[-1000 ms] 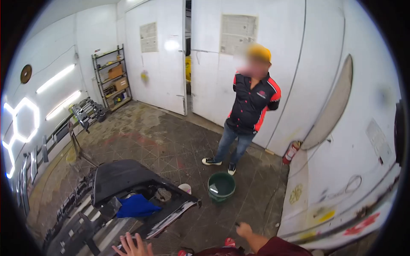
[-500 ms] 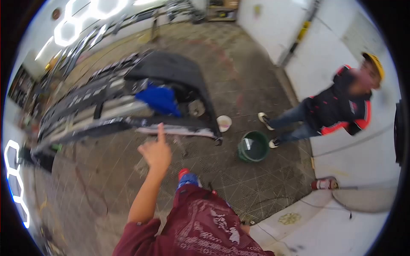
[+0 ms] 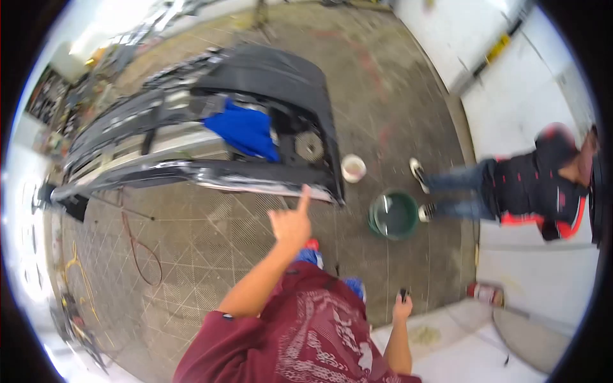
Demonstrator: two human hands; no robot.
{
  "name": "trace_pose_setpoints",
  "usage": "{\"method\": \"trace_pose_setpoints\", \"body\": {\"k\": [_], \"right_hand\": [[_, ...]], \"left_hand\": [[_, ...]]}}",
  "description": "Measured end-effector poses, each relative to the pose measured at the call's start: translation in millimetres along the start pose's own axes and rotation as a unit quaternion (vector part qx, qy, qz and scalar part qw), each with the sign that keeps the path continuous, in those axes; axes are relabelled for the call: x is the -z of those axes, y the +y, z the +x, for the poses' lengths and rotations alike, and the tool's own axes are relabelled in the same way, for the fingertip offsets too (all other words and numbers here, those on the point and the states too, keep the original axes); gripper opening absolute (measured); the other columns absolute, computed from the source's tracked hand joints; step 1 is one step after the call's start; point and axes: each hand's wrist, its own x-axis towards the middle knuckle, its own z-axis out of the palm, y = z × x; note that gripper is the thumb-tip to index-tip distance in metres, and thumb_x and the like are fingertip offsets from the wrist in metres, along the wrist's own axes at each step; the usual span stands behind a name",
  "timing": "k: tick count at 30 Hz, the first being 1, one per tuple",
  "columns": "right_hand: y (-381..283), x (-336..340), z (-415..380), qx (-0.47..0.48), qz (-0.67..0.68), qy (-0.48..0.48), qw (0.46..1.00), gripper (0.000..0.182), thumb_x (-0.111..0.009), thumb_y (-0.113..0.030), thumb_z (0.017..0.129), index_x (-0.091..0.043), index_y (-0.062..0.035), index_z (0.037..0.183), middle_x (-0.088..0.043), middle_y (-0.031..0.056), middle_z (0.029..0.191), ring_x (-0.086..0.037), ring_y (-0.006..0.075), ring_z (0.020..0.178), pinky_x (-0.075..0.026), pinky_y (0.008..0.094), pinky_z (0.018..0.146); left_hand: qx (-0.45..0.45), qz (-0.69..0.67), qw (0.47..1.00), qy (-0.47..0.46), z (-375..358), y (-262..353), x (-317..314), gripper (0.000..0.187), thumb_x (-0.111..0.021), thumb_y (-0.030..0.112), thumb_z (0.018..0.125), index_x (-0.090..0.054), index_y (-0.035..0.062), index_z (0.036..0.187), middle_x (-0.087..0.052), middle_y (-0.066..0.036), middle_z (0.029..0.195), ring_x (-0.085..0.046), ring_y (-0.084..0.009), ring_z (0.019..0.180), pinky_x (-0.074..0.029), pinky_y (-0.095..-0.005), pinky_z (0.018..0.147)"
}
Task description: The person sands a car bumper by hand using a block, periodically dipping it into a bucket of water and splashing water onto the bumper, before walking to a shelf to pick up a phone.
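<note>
My left hand (image 3: pixel 291 225) holds nothing: its index finger points out and the thumb stands apart, while the other fingers curl in. The fingertip overlaps the pale, shiny lower edge of a dark car bumper (image 3: pixel 268 70), close to its right corner. A crumpled blue cloth (image 3: pixel 246 129) lies across the bumper's inner side. Low on the right, my right hand (image 3: pixel 402 309) is closed around a small black object (image 3: pixel 403 295), whose kind is too small to make out.
A green bucket (image 3: pixel 372 223) and a small white tub (image 3: pixel 353 168) stand on the floor right of the bumper. Beyond them a person (image 3: pixel 530 188) stands by the white wall. A red hose (image 3: pixel 135 246) and a yellow cord (image 3: pixel 80 268) lie at left.
My left hand has moved right along the bumper's edge toward its corner. My right hand has come into view with the black object. The person's arm has shifted away from the head.
</note>
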Motion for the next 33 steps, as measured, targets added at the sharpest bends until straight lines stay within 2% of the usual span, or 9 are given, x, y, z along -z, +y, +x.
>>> {"method": "trace_pose_setpoints", "body": {"k": [4, 10, 12, 14, 17, 20, 25, 26, 33], "right_hand": [[91.5, 18.8, 18.6, -0.19, 0.067, 0.007, 0.979, 0.031, -0.079, -0.024, 0.095, -0.072, 0.0044, 0.103, -0.071, 0.0102, 0.088, -0.064, 0.0203, 0.078, -0.051, 0.0397, 0.07], [98.0, 25.2, 121.7, -0.297, 0.008, -0.113, 0.948, 0.03, -0.081, -0.018, 0.091, -0.074, 0.0043, 0.11, -0.073, 0.0092, 0.091, -0.067, 0.0214, 0.079, -0.054, 0.0413, 0.07], [78.9, 10.2, 170.9, -0.173, -0.169, -0.173, 0.955, 0.033, -0.083, -0.016, 0.087, -0.076, 0.0018, 0.114, -0.075, 0.0114, 0.098, -0.071, 0.0257, 0.085, -0.058, 0.0421, 0.079], [51.1, -27.3, 213.1, -0.104, -0.127, -0.169, 0.972, 0.034, -0.083, -0.019, 0.085, -0.077, 0.0005, 0.113, -0.075, 0.0144, 0.104, -0.073, 0.0306, 0.093, -0.057, 0.0411, 0.087], [-34.7, -71.4, 277.1, -0.015, -0.091, -0.255, 0.963, 0.049, -0.082, -0.021, 0.089, -0.068, -0.0014, 0.131, -0.074, 0.0207, 0.127, -0.071, 0.0401, 0.116, -0.055, 0.0464, 0.102], [-36.7, -150.5, 332.7, 0.037, -0.025, -0.261, 0.964, 0.059, -0.079, -0.017, 0.09, -0.058, -0.0052, 0.144, -0.073, 0.023, 0.126, -0.07, 0.0421, 0.12, -0.054, 0.048, 0.106], [31.0, -279.3, 407.1, 0.06, -0.052, -0.288, 0.954, 0.063, -0.077, -0.012, 0.092, -0.055, -0.0094, 0.151, -0.068, 0.0229, 0.14, -0.066, 0.0423, 0.13, -0.051, 0.0458, 0.111], [43.9, -304.2, 417.8, 0.038, -0.077, -0.289, 0.953, 0.062, -0.078, -0.014, 0.092, -0.056, -0.0104, 0.15, -0.068, 0.0239, 0.141, -0.065, 0.0425, 0.132, -0.051, 0.0462, 0.111], [129.8, -416.6, 470.5, 0.023, -0.197, -0.224, 0.954, 0.05, -0.073, -0.012, 0.093, -0.063, -0.0099, 0.142, -0.068, 0.0254, 0.13, -0.066, 0.049, 0.12, -0.053, 0.0545, 0.104]], "left_hand": [[0.056, -0.026, 0.995, 0.083, -22.4, -31.3, 36.8, 0.091, -0.066, 0.031, 0.098, -0.019, 0.0306, 0.175, -0.077, -0.016, 0.087, -0.073, -0.0353, 0.088, -0.042, -0.0563, 0.097], [0.253, 0.028, 0.957, 0.138, -34.4, -55.9, 72.0, 0.096, -0.068, 0.026, 0.099, -0.012, 0.0309, 0.177, -0.076, -0.015, 0.091, -0.072, -0.0337, 0.092, -0.043, -0.0567, 0.097], [0.301, -0.036, 0.948, 0.099, -28.8, -28.6, 76.3, 0.096, -0.066, 0.021, 0.099, -0.012, 0.0319, 0.177, -0.075, -0.016, 0.101, -0.072, -0.034, 0.096, -0.044, -0.0583, 0.097], [0.301, -0.024, 0.951, 0.072, -16.3, -4.4, 59.3, 0.096, -0.066, 0.02, 0.099, -0.011, 0.0324, 0.177, -0.075, -0.018, 0.106, -0.072, -0.0344, 0.097, -0.045, -0.0591, 0.097], [0.293, -0.016, 0.954, 0.066, -2.3, 29.1, 26.8, 0.098, -0.065, 0.015, 0.097, -0.01, 0.0328, 0.177, -0.073, -0.019, 0.115, -0.071, -0.0359, 0.096, -0.048, -0.0579, 0.097], [0.343, -0.049, 0.936, 0.065, 7.8, 24.7, 3.1, 0.102, -0.061, 0.006, 0.093, -0.009, 0.0317, 0.177, -0.074, -0.019, 0.116, -0.071, -0.0386, 0.085, -0.054, -0.0506, 0.09], [0.413, 0.008, 0.907, 0.08, 12.6, 26.7, -6.9, 0.102, -0.057, 0.001, 0.091, -0.009, 0.0293, 0.177, -0.076, -0.019, 0.111, -0.071, -0.0328, 0.082, -0.057, -0.0448, 0.08], [0.319, 0.023, 0.931, 0.177, 5.2, 3.6, -30.6, 0.102, -0.056, -0.004, 0.093, -0.01, 0.0315, 0.177, -0.066, -0.015, 0.084, -0.061, -0.0278, 0.066, -0.052, -0.0447, 0.066], [0.397, 0.117, 0.886, 0.207, 3.9, -21.6, -51.7, 0.086, -0.059, 0.015, 0.109, -0.009, 0.0346, 0.176, -0.073, -0.02, 0.102, -0.071, -0.0317, 0.086, -0.056, -0.0446, 0.075]]}}
